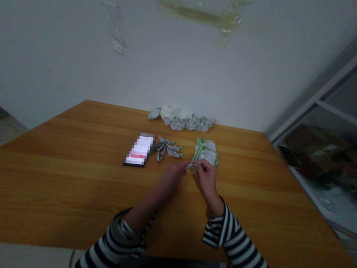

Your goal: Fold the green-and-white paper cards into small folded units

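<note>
The left hand (pixel 171 178) and right hand (pixel 204 180) came together above the wooden tabletop (pixel 64 207), pinching a narrow strip of green-printed paper (pixel 190 165) between them. Green-and-white paper packets (pixel 206 153) lay at one o'clock, folded paper pieces (pixel 168 148) at eleven, and a phone (pixel 139 149) at ten. A loose pinch could have let the thin strip slip, while a hard pull could have torn it.

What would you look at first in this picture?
The left hand and right hand in striped sleeves stand out first, near the middle of the wooden table. Green-and-white packets lie just beyond the right hand, with folded packets and a phone to their left.
</note>
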`<state>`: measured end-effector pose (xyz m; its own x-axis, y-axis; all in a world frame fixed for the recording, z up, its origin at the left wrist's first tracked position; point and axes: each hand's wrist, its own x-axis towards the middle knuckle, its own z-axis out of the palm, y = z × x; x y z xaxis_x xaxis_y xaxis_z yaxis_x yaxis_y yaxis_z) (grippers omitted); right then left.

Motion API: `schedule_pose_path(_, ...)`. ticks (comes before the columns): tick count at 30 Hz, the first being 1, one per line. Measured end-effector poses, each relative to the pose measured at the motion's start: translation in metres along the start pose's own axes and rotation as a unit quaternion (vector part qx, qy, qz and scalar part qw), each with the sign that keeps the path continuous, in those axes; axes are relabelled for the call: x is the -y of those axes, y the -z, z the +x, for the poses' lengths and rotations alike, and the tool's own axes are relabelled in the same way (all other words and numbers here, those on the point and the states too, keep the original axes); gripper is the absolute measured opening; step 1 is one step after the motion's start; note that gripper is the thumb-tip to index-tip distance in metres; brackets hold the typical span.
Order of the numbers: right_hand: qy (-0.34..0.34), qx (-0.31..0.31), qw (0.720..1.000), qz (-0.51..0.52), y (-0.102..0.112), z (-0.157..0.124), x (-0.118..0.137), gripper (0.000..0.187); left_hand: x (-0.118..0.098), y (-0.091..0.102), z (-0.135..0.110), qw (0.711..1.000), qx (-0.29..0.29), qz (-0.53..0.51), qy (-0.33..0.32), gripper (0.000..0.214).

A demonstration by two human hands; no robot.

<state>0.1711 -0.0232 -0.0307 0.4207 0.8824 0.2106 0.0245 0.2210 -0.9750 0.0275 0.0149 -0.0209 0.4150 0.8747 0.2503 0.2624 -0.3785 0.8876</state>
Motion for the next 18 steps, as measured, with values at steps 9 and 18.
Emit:
schedule_pose_path(9, -0.013, 0.010, 1.000, 0.013, -0.010, -0.006, 0.002, 0.019, -0.007, 0.003, -0.006, 0.983, -0.027, 0.182, 0.000, 0.018)
schedule_pose_path(18, 0.041, 0.037, 0.998, -0.044, 0.004, -0.001, 0.005, 0.019, -0.007, -0.001, -0.002, 0.993, 0.096, -0.063, -0.039, 0.031)
